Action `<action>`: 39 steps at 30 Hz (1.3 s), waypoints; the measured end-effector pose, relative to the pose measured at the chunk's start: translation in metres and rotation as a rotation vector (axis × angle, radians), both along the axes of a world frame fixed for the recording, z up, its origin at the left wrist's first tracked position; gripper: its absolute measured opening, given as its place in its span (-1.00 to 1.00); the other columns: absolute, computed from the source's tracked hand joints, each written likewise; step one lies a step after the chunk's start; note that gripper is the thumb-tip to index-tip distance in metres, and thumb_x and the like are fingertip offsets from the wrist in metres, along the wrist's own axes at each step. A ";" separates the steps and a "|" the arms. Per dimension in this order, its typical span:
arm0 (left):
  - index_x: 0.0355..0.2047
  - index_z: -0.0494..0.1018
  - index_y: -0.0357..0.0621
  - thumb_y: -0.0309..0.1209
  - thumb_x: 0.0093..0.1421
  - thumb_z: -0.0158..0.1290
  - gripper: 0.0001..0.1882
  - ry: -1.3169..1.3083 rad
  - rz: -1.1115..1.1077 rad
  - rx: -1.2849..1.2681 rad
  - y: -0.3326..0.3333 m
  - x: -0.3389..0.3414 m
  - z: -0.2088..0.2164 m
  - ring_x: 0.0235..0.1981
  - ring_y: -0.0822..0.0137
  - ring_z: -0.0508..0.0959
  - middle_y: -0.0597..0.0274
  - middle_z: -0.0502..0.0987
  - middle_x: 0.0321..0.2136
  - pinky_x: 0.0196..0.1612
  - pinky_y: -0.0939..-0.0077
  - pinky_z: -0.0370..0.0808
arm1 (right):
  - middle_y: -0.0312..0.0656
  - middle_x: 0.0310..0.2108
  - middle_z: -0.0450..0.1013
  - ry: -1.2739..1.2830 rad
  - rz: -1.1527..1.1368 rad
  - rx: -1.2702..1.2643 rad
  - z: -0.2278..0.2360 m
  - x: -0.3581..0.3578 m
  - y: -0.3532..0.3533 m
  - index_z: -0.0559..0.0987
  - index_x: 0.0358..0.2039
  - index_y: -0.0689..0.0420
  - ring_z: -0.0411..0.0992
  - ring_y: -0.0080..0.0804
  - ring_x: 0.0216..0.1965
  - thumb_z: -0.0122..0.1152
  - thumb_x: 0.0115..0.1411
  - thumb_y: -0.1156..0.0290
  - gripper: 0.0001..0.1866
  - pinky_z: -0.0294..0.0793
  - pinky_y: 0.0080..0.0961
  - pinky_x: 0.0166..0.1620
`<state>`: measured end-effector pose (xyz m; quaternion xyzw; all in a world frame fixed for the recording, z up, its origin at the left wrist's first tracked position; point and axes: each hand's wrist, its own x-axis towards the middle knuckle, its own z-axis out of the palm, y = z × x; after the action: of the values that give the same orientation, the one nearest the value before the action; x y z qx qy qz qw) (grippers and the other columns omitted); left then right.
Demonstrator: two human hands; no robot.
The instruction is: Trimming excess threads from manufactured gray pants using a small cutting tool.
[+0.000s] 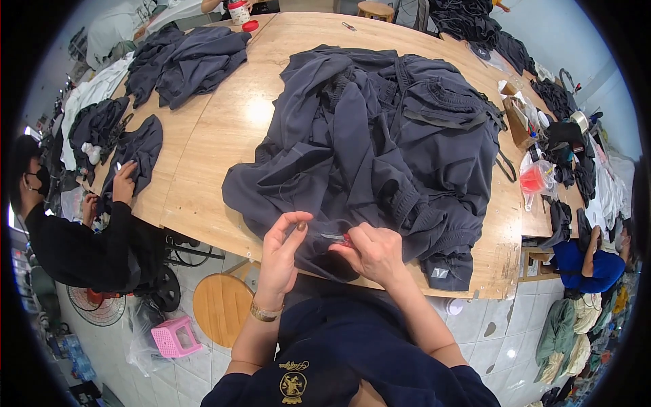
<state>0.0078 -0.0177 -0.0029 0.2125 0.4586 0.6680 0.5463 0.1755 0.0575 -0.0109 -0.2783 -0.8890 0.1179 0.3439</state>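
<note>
A large heap of dark grey garments (366,146) with gathered elastic edges lies on the wooden table in front of me. At its near edge my right hand (373,251) is closed round a small pair of thread snips (336,237), with red at the grip and a metal blade pointing left. My left hand (279,254) is raised just left of the blade, thumb and forefinger tips close together. Whatever is between those fingertips, perhaps a thread, is too fine to make out. Dark cloth (325,261) lies below and between both hands.
More dark garments (196,64) lie at the table's far left. A co-worker (74,224) handles dark cloth at the left edge; another person (586,264) sits at the right. A wooden stool (222,308) and a pink plastic stool (176,337) stand on the floor.
</note>
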 end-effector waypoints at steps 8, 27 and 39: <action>-0.18 0.41 -0.30 -0.52 0.23 -0.02 -0.83 -0.029 0.008 0.014 0.001 -0.001 0.000 -0.24 0.61 0.36 0.32 0.42 -0.24 -0.12 0.77 0.27 | -0.23 -0.65 0.33 0.195 -0.005 -0.294 0.003 0.000 -0.006 0.45 -0.52 0.16 0.34 -0.35 -0.70 0.39 -0.07 0.26 -0.69 0.28 -0.54 -0.61; -0.22 0.44 -0.27 -0.56 0.21 0.00 -0.87 0.113 0.025 0.068 0.004 0.003 -0.001 -0.27 0.62 0.36 0.35 0.45 -0.28 -0.16 0.77 0.29 | -0.41 -0.58 0.35 0.466 0.092 -0.639 0.011 -0.017 -0.008 0.54 -0.31 0.23 0.25 -0.76 -0.56 0.27 0.06 0.56 -0.84 0.22 -0.79 -0.48; -0.21 0.44 -0.29 -0.56 0.22 -0.02 -0.87 0.088 0.035 0.073 0.004 0.002 0.002 -0.27 0.62 0.39 0.34 0.44 -0.28 -0.15 0.78 0.32 | -0.18 -0.60 0.40 0.318 0.011 -0.638 0.003 0.000 -0.001 0.46 -0.45 0.25 0.41 -0.49 -0.60 0.28 0.05 0.37 -0.78 0.32 -0.61 -0.51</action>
<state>0.0094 -0.0140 -0.0007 0.2535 0.4611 0.6838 0.5054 0.1757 0.0561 -0.0082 -0.3453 -0.7443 0.4332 0.3731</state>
